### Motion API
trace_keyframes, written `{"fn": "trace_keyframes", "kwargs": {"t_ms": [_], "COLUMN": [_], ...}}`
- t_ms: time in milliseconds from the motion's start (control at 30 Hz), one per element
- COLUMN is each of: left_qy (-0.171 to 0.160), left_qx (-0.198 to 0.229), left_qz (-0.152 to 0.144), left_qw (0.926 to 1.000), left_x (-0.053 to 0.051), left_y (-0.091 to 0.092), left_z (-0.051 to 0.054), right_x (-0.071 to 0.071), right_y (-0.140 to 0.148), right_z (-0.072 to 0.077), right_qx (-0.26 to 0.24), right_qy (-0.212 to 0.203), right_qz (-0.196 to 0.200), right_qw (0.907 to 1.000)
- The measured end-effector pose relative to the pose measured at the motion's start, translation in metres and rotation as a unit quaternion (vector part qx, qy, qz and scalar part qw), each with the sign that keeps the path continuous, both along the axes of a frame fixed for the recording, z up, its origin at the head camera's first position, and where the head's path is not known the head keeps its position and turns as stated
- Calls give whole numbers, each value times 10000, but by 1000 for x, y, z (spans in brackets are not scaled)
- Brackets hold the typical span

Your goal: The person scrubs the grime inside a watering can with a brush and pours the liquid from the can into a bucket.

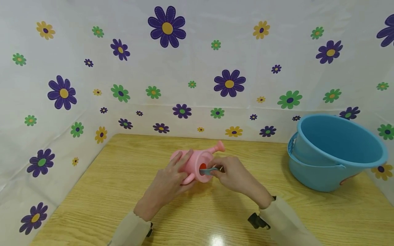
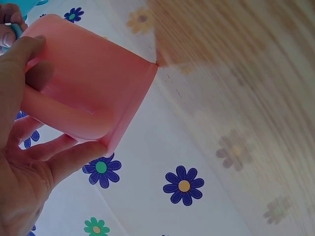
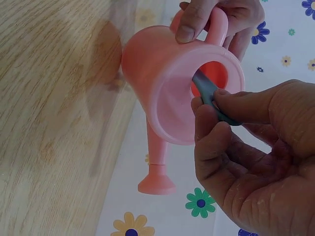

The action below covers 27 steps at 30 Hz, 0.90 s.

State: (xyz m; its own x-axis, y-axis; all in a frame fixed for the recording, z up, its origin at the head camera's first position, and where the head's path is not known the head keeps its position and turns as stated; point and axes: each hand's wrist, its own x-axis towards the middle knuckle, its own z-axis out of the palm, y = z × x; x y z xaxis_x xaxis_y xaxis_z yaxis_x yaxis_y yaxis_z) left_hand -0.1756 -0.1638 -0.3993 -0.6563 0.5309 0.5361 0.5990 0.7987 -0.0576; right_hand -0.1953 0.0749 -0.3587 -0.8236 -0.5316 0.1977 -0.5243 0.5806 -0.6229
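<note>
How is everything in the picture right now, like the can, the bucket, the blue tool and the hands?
Can: tipped on its side, opening toward the right hand.
Blue tool: partly inside the can's opening; the hidden end can't be seen.
Bucket: standing on the table, open at the top, handle down.
Left hand: holding the can.
Right hand: pinching the blue tool.

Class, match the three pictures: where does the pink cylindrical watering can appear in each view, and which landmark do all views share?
Head: pink cylindrical watering can below centre.
Left wrist: watering can at upper left.
Right wrist: watering can at upper middle.
Shared landmark: the person's bare left hand, gripping it.
</note>
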Motion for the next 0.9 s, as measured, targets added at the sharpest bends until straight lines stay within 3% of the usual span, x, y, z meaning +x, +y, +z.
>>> {"fn": "trace_keyframes", "kwargs": {"t_ms": [533,900], "left_qy": [-82,-163], "left_qx": [-54,11], "left_qz": [44,12], "left_qw": [9999,9999], "left_x": [1,1], "left_y": [0,0], "left_z": [1,2], "right_x": [4,9], "right_y": [3,17], "right_z": [0,10], "right_qx": [-74,-16], "right_qy": [547,361], "right_qz": [253,169], "right_qw": [9982,9992]}}
